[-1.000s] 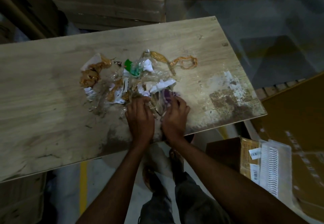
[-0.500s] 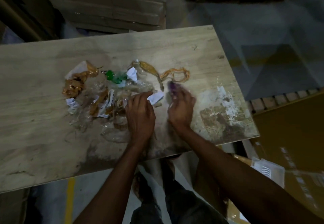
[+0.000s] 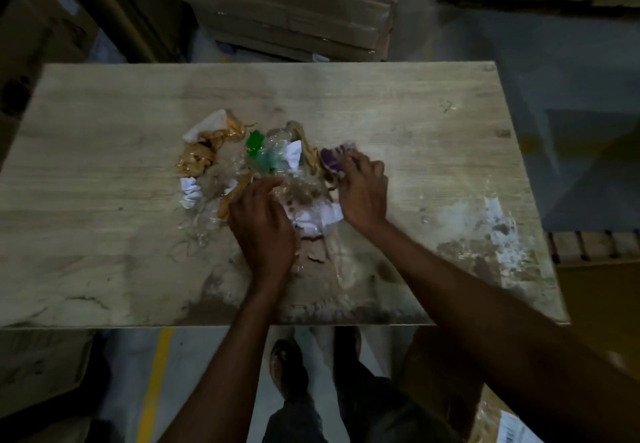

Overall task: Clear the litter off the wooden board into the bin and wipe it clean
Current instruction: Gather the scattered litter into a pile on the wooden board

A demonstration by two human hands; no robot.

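Left hand (image 3: 265,224) flat on litter (image 3: 242,169), fingers spread, right hand (image 3: 362,188) gripping purple scrap (image 3: 332,158) (blurred), wooden board (image 3: 104,183)

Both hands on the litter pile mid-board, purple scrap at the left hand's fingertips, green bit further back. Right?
Not quite. The head view shows the purple scrap at the fingertips of the right hand, not the left. The left hand rests on clear plastic and white paper. The rest holds: both hands are on the litter pile mid-board, with the green bit further back.
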